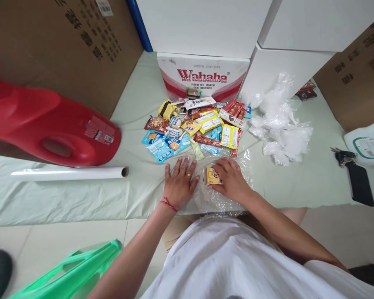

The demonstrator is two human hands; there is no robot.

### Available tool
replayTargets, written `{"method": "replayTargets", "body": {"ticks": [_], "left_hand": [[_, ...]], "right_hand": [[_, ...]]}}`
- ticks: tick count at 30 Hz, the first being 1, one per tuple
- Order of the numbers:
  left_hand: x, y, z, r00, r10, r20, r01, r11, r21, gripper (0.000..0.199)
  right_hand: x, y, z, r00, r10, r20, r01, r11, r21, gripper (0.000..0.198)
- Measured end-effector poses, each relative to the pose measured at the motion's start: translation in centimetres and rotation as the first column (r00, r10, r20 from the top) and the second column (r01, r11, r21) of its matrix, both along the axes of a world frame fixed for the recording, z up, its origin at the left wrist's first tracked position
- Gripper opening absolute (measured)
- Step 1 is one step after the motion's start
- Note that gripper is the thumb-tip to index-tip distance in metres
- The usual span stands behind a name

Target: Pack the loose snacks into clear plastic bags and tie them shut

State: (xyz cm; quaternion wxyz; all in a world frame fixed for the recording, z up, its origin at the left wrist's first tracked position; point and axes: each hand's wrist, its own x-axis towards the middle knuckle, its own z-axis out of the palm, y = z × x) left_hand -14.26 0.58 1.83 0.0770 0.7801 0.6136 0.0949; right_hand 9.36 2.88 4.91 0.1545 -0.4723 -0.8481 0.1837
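Observation:
My left hand point(180, 181) lies flat, fingers spread, at the left edge of a sheet of clear plastic wrap point(202, 201) on the cloth. Its fingertips point toward the snack pile. My right hand point(231, 178) is closed around a small yellow cookie packet point(213, 176), which rests on the wrap with its left part showing. Just beyond both hands sits a pile of wrapped snacks point(191, 128) in yellow, blue, red and brown. A light green packet point(197, 149) lies at the near side of that pile.
A Wahaha carton point(202, 74) stands behind the snacks. Crumpled clear plastic bundles point(282, 124) lie to the right, near keys point(343, 157) and a black phone-like object point(360, 182). Leftward are a red jug point(56, 124) and a white roll point(70, 173). A green stool point(71, 270) stands below.

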Motion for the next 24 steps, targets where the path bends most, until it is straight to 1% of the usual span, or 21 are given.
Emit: {"method": "replayTargets", "body": {"ticks": [2, 4, 6, 8, 9, 11, 12, 13, 14, 16, 17, 18, 19, 21, 24], "left_hand": [[-0.1, 0.0, -0.1, 1.000, -0.007, 0.004, 0.007, 1.000, 0.010, 0.057], [-0.3, -0.1, -0.3, 1.000, -0.012, 0.017, 0.012, 0.999, 0.034, 0.056], [-0.6, -0.3, -0.3, 0.999, -0.010, 0.040, 0.006, 0.995, 0.095, 0.055], [-0.8, -0.8, -0.2, 0.997, -0.011, 0.072, -0.004, 0.978, 0.210, 0.056], [-1.0, -1.2, 0.0, 0.995, -0.027, 0.092, 0.000, 0.958, 0.286, 0.058], [-1.4, -2.1, 0.5, 0.985, -0.116, 0.128, 0.047, 0.892, 0.449, 0.065], [-1.6, -2.6, 0.7, 0.971, -0.196, 0.136, 0.100, 0.852, 0.513, 0.069], [-1.9, -3.2, 0.9, 0.944, -0.300, 0.137, 0.180, 0.817, 0.548, 0.071], [-2.2, -3.7, 1.1, 0.901, -0.412, 0.135, 0.280, 0.790, 0.546, 0.070], [-2.9, -4.5, 1.2, 0.791, -0.595, 0.142, 0.484, 0.751, 0.450, 0.065], [-3.4, -4.8, 1.1, 0.747, -0.648, 0.147, 0.565, 0.736, 0.374, 0.066], [-3.8, -5.1, 1.0, 0.722, -0.676, 0.148, 0.619, 0.726, 0.299, 0.068], [-4.3, -5.2, 0.7, 0.715, -0.684, 0.143, 0.646, 0.725, 0.239, 0.068], [-5.1, -5.4, 0.3, 0.732, -0.668, 0.133, 0.648, 0.743, 0.167, 0.056], [-5.8, -5.2, 0.0, 0.765, -0.619, 0.178, 0.608, 0.785, 0.115, 0.037]], "right_hand": [[0.0, 0.0, -0.2, 0.999, 0.020, 0.031, -0.019, 1.000, -0.017, 0.071], [1.0, -0.2, 0.3, 0.999, 0.042, -0.020, -0.042, 0.999, 0.009, 0.078], [2.8, -0.8, 1.5, 0.991, 0.066, -0.114, -0.060, 0.997, 0.058, 0.072], [5.0, -2.2, 2.6, 0.979, 0.099, -0.179, -0.086, 0.993, 0.079, 0.059], [6.1, -3.2, 2.9, 0.975, 0.124, -0.186, -0.111, 0.991, 0.077, 0.055], [8.1, -5.3, 2.8, 0.973, 0.181, -0.142, -0.173, 0.982, 0.072, 0.054], [8.8, -6.4, 2.3, 0.973, 0.211, -0.099, -0.204, 0.976, 0.072, 0.058], [9.4, -7.5, 1.7, 0.972, 0.230, -0.051, -0.226, 0.971, 0.072, 0.061], [9.9, -8.4, 0.9, 0.972, 0.234, -0.008, -0.233, 0.970, 0.072, 0.061], [10.5, -9.6, -0.6, 0.978, 0.205, 0.043, -0.208, 0.976, 0.067, 0.052], [10.6, -9.9, -1.2, 0.983, 0.178, 0.043, -0.181, 0.982, 0.062, 0.046], [10.7, -10.0, -1.7, 0.989, 0.148, 0.025, -0.149, 0.987, 0.057, 0.040], [10.8, -9.9, -1.9, 0.992, 0.126, -0.009, -0.125, 0.991, 0.048, 0.034], [10.8, -9.3, -1.9, 0.988, 0.110, -0.108, -0.110, 0.994, 0.007, 0.027], [11.0, -7.4, -0.6, 0.958, 0.078, -0.277, -0.105, 0.991, -0.085, 0.025]]}}
